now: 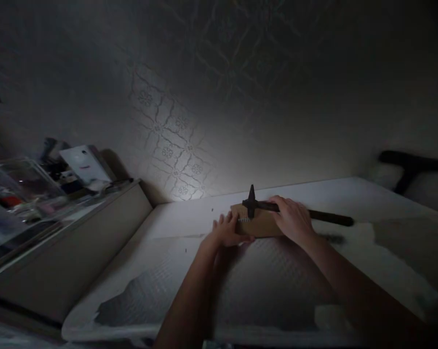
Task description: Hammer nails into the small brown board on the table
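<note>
My right hand [293,218] is closed round the dark handle of a hammer [251,202], partway along it. The hammer's head, with one pointed end up, is over a small flat brown board [263,226]. Short light pins or nails [244,220] stand in a row at the board's left part, close to the hammer head. My left hand [226,230] grips the board's left end, fingers on the far side and thumb along the near edge. Whether the hammer touches a nail cannot be made out.
The board lies on a white table [160,218] with a worn grey area in front. A raised cabinet [105,237] at the left carries a white box [86,164], a clear plastic case [22,177] and clutter. A patterned wall stands behind; a dark T-shaped object [411,165] is at the right.
</note>
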A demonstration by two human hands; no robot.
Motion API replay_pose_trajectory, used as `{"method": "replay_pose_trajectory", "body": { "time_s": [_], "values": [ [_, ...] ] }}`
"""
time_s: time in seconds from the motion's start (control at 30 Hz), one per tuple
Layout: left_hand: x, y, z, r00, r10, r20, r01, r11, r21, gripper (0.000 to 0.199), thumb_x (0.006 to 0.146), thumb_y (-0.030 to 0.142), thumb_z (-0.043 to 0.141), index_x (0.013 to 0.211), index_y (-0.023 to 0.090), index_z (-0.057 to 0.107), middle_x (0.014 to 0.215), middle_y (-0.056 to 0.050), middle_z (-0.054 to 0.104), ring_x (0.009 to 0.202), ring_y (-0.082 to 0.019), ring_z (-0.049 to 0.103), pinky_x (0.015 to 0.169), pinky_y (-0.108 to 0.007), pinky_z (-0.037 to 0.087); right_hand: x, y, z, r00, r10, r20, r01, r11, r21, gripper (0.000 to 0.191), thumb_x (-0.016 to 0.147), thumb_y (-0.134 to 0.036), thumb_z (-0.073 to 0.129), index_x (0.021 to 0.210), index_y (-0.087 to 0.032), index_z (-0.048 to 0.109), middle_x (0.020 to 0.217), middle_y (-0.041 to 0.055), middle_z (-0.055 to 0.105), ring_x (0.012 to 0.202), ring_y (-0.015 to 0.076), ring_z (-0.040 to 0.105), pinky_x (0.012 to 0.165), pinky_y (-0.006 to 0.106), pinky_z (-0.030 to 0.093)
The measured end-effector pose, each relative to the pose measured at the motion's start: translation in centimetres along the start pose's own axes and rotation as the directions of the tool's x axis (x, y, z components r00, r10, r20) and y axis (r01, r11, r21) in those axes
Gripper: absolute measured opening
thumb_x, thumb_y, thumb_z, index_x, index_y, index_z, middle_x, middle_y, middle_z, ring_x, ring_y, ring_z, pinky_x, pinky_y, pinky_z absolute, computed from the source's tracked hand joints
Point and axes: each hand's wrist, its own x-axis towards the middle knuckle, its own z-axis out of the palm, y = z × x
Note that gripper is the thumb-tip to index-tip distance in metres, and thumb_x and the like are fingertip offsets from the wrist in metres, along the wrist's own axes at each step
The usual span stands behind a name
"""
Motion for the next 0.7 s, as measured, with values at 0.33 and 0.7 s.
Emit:
{"method": "replay_pose_trajectory", "body": {
  "time_s": [0.33,0.7],
  "values": [
    [0.04,0.02,0.09,1.000,-0.005,-0.008,0.004,1.000,-0.018,0.114,0.060,0.083,0.041,0.145,0.020,-0.002,0.151,-0.010,-0.002,0.137,-0.037,-0.003,0.109,-0.055,0.005,0.02,-0.09,-0.06,1.000,0.012,0.003,-0.012,1.000,0.002,0.023,0.080,-0.013,0.048,0.100,-0.022,0.054,0.089,0.0031,0.064,0.084,0.0199,0.058,0.072,0.031,0.035],
    [0.25,0.01,0.23,1.000,-0.010,-0.027,0.010,1.000,0.002,0.109,0.064,0.079,0.043,0.145,0.020,0.001,0.152,-0.010,0.000,0.137,-0.037,-0.001,0.108,-0.057,0.006,0.04,-0.12,-0.14,1.000,0.019,0.023,-0.019,1.000,-0.015,0.024,0.080,-0.012,0.047,0.101,-0.022,0.054,0.090,0.0032,0.064,0.086,0.0201,0.057,0.073,0.031,0.035]
  ]
}}
